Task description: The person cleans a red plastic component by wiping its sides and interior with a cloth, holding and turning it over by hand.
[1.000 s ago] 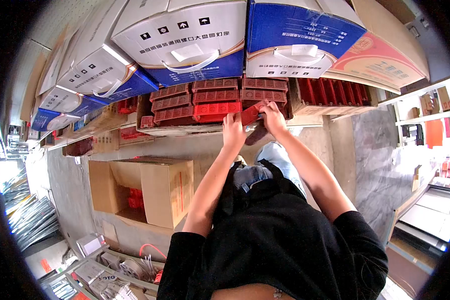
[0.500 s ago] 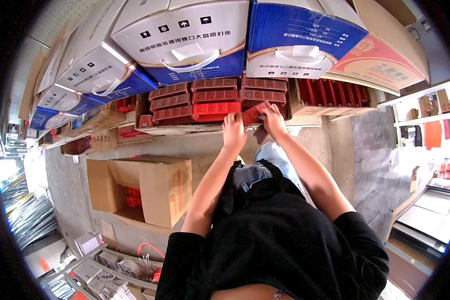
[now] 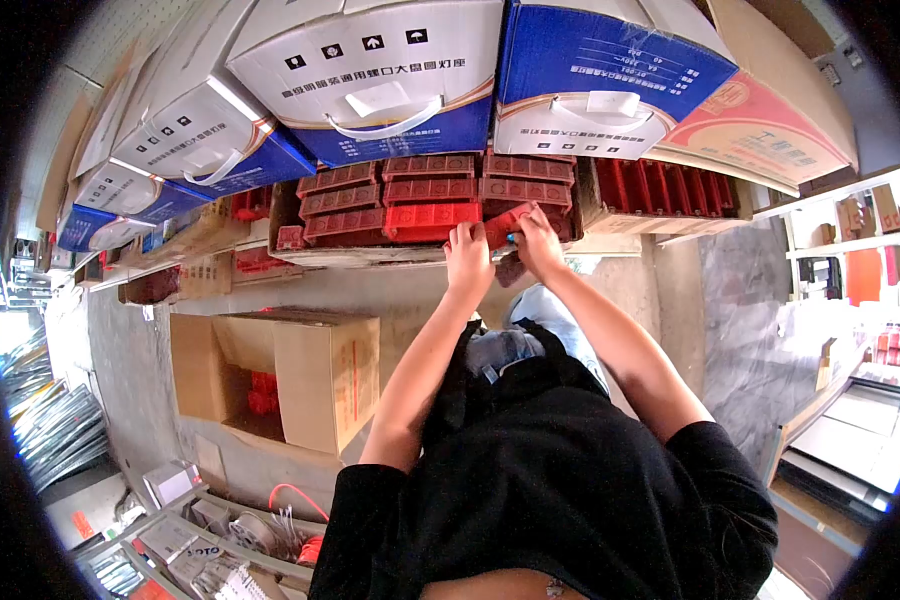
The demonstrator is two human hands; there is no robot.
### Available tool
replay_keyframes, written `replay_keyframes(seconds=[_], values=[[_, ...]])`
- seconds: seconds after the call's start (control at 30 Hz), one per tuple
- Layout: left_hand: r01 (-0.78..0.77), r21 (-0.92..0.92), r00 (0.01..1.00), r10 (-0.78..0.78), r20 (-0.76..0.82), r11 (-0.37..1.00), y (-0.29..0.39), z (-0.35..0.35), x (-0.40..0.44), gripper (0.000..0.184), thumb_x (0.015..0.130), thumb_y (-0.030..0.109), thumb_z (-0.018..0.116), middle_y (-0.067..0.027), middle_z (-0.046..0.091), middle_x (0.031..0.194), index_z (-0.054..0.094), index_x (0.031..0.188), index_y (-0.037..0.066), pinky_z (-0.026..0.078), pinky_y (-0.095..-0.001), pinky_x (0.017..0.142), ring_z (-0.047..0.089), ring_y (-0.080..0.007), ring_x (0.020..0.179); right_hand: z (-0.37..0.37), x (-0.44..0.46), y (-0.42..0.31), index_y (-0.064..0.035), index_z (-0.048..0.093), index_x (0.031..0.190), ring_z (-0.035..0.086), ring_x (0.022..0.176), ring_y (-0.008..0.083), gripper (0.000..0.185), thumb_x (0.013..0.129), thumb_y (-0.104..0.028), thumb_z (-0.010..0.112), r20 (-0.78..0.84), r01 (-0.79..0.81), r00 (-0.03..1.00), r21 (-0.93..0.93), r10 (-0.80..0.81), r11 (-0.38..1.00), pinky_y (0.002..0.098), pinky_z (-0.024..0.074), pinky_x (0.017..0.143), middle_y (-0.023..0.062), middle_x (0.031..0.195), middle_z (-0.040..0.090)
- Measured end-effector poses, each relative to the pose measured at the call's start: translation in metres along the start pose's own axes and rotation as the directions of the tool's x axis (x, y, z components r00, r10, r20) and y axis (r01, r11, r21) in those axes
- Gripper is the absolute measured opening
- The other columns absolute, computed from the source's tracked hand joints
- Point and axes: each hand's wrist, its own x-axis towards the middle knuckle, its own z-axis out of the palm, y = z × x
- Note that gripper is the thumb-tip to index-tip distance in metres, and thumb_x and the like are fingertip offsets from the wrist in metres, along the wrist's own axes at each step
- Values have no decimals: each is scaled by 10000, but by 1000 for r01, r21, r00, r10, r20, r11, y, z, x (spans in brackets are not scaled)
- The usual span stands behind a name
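Both hands are on one red moulded plastic box [image 3: 500,228], held slantwise at the front edge of a shelved brown cardboard carton [image 3: 370,257]. Left hand [image 3: 468,258]: fingers closed on its near end. Right hand [image 3: 540,248]: fingers clamped on its far end, a small blue-green spot by the thumb, too small to identify. The fingers hide much of the held piece.

In the carton behind, dull-red plastic box strips [image 3: 430,190], hard, rectangular, circles moulded along their faces. Three columns: three strips visible at left, three in the middle (lowest brighter), two clear at right; lower layers hidden.

Above: four white-and-blue printed cartons [image 3: 370,90], smooth, with looped plastic handles; upper parts cut off. Right of them, one cream-and-red carton [image 3: 760,125]. Beneath it, upright dark-red slats [image 3: 665,187], too shadowed to count.

On the concrete floor [image 3: 425,300], one open corrugated carton [image 3: 330,385]; red plastic pieces [image 3: 263,393] inside, partly hidden by its flap, number unclear.
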Motion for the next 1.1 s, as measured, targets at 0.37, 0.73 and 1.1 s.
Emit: replay_keyframes(seconds=[0.37, 0.73, 1.1], values=[[27, 67, 1000, -27, 13, 997, 4, -3, 0, 452, 684, 66, 644, -132, 475, 1106, 511, 1113, 8, 445, -486, 806, 478, -319, 1038, 5, -4, -23, -10, 551, 837, 464, 1147, 381, 183, 671, 36, 614, 27, -182, 983, 104, 180, 978, 424, 434, 892, 213, 991, 528], [5, 191, 1000, -11, 29, 982, 16, -2, 3, 351, 692, 69, 636, -104, 476, 1046, 522, 1022, 30, 450, -506, 790, 486, -291, 1022, -4, -2, 0, -33, 615, 841, 563, 829, 343, 144, 705, 12, 626, -131, -170, 975, 79, 179, 982, 401, 464, 737, 153, 858, 538], [-12, 226, 997, -7, 81, 974, 16, -1, 7, 437, 737, 75, 606, -123, 471, 1132, 521, 1163, 29, 430, -548, 826, 462, -305, 1090, -6, -7, -12, -15, 588, 903, 535, 959, 384, 161, 746, -41, 609, -24, -241, 970, 93, 244, 966, 430, 457, 818, 186, 1012, 518]])
